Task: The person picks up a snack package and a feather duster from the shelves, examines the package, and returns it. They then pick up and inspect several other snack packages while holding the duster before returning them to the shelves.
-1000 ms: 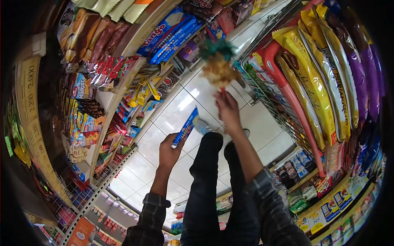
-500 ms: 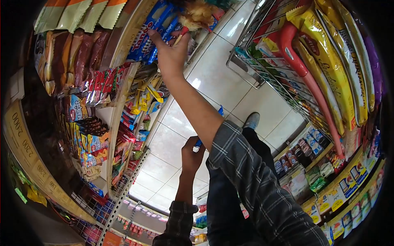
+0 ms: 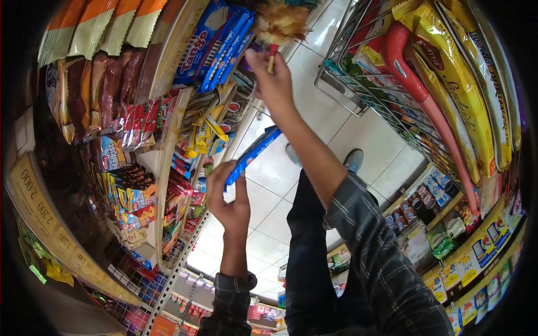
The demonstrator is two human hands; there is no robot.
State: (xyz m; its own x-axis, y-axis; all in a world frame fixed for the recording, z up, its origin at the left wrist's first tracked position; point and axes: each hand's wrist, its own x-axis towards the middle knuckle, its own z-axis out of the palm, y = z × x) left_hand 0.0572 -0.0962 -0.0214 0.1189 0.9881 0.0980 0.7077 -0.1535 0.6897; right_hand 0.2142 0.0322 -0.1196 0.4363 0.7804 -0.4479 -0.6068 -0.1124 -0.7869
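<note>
My left hand (image 3: 228, 197) grips the lower end of a slim blue wafer packet (image 3: 253, 157), which slants up to the right above the floor. Farther up, my right hand (image 3: 273, 81) is closed round the handle of a feather duster (image 3: 280, 25). Its brown feathers point away from me, beside the shelf. Blue Tango wafer packets (image 3: 227, 50) stand upright on the shelf, left of my right hand. A larger blue Tango pack (image 3: 196, 47) stands beside them.
A wire shopping cart (image 3: 358, 84) with a red handle (image 3: 406, 78) stands at right, holding large yellow packs (image 3: 443, 73). Snack shelves with yellow price strips (image 3: 47, 218) line the left. More goods fill the lower right shelves (image 3: 426, 218). White floor tiles (image 3: 269, 196) lie below.
My right hand has drawn away from the Tango packets, moving right and slightly nearer with the duster. My left hand has moved left and up, bringing the blue packet out from behind my right arm.
</note>
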